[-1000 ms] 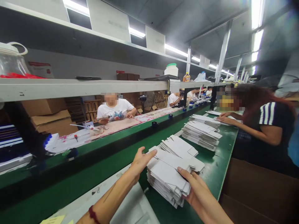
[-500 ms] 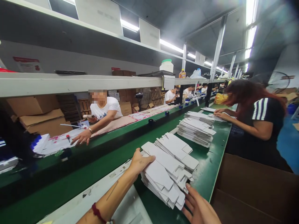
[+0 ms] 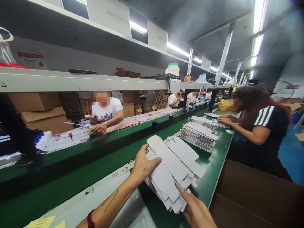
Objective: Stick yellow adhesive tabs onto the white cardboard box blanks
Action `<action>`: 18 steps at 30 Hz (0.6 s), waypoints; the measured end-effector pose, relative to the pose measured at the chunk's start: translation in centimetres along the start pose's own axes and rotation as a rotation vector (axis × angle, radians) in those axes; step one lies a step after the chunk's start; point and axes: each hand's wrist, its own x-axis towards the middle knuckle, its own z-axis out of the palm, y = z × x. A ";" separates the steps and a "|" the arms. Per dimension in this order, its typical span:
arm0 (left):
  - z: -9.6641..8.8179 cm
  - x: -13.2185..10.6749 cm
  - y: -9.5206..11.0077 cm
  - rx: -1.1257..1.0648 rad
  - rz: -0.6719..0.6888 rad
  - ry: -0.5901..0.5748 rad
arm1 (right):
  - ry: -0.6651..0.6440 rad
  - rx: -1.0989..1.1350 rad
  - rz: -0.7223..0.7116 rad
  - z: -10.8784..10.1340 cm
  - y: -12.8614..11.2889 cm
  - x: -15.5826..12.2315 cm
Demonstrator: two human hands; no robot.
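Note:
Flat white cardboard box blanks (image 3: 163, 177) lie in a loose, fanned pile on the green work surface in front of me. My left hand (image 3: 145, 164) grips the pile's left edge, its thumb on top and the other fingers over the far side. At the near right corner, my right hand (image 3: 196, 207) holds the pile's flaps, one finger on top and others lower down, partly hidden. More white blanks (image 3: 181, 152) lie against the pile's far right side.
Taller stacks of white blanks (image 3: 198, 134) stand farther along the green bench (image 3: 219, 158). At right a co-worker in black (image 3: 258, 136) handles flat white pieces. Across the line, another person (image 3: 108, 109) works at dark items. A brown carton (image 3: 251, 186) stands lower right.
My right hand has moved left and closed in on the flaps at the pile's near corner. Opposite, the co-worker's outstretched arm has drawn back, bringing a dark item along.

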 end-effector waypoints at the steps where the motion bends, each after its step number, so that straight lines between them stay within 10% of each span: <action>1: 0.0 -0.1 0.3 -0.009 0.012 -0.007 | 0.006 0.015 0.039 0.6 -0.6 -0.1; 18: -2.9 -4.3 3.4 -0.425 -0.081 -0.101 | -0.039 0.136 -0.032 4.1 -4.4 -4.8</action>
